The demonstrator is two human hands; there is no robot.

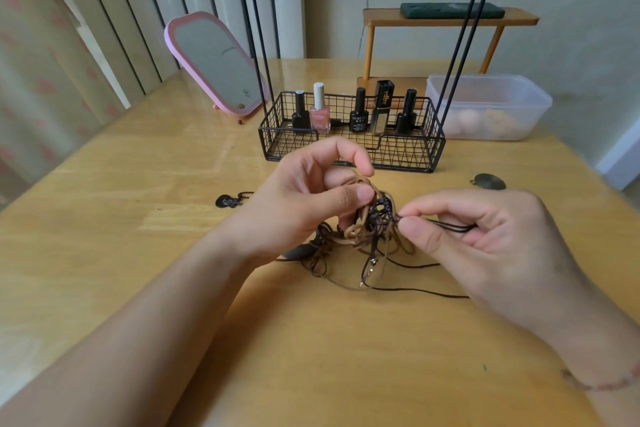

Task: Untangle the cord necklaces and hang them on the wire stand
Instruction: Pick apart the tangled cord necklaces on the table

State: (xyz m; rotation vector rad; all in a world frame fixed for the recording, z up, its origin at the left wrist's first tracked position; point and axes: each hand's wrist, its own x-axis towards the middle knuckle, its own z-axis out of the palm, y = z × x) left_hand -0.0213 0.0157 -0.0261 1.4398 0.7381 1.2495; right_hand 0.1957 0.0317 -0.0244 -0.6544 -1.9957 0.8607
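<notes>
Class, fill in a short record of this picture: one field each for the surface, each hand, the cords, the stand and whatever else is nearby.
surface: wooden table
left hand: pinches tan loops of the cord tangle
right hand: pinches dark strands pulled sideways from the tangle
wire stand: black basket base with tall rods, no cord seen hanging on it
in basket: five bottles, one the pink bottle
nearby: pink mirror, plastic box, black pendant
</notes>
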